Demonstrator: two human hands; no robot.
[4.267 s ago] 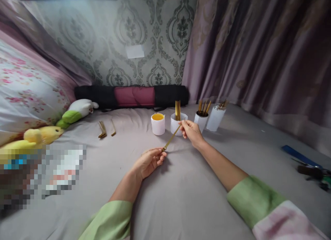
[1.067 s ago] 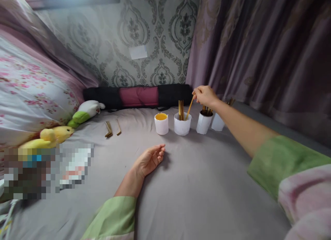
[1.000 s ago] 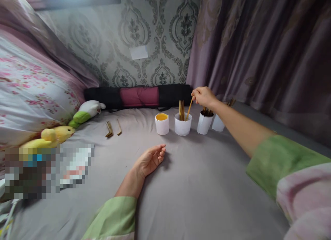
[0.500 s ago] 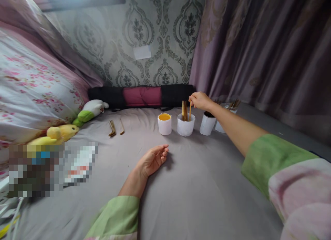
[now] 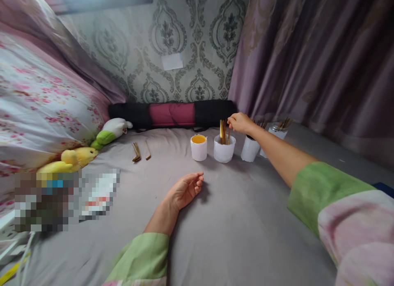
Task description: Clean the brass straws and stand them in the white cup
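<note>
My right hand (image 5: 240,122) reaches over a wide white tub (image 5: 224,152), its fingers pinched on the top of a thin golden-brown stick (image 5: 228,137). The stick's lower end is hidden inside the tub. Beside it in the same tub stands a bundle of golden sticks (image 5: 222,132). A white cup (image 5: 199,151) with yellow-orange contents or lining stands just left of the tub. My left hand (image 5: 187,191) rests on the grey sheet nearer to me, palm turned sideways, fingers loosely bent and holding nothing.
Right of the tub stand a white container (image 5: 250,149) and a jar (image 5: 277,131) with sticks, partly behind my right arm. Several bent sticks (image 5: 136,152) lie left on the sheet. Plush toys (image 5: 112,130) and a blurred packet (image 5: 100,193) lie further left. A black-and-maroon roll (image 5: 172,114) lines the wall.
My right hand has sunk slightly toward the tub with the stick still pinched. The whole view has shifted a little. My left hand stays where it was on the sheet.
</note>
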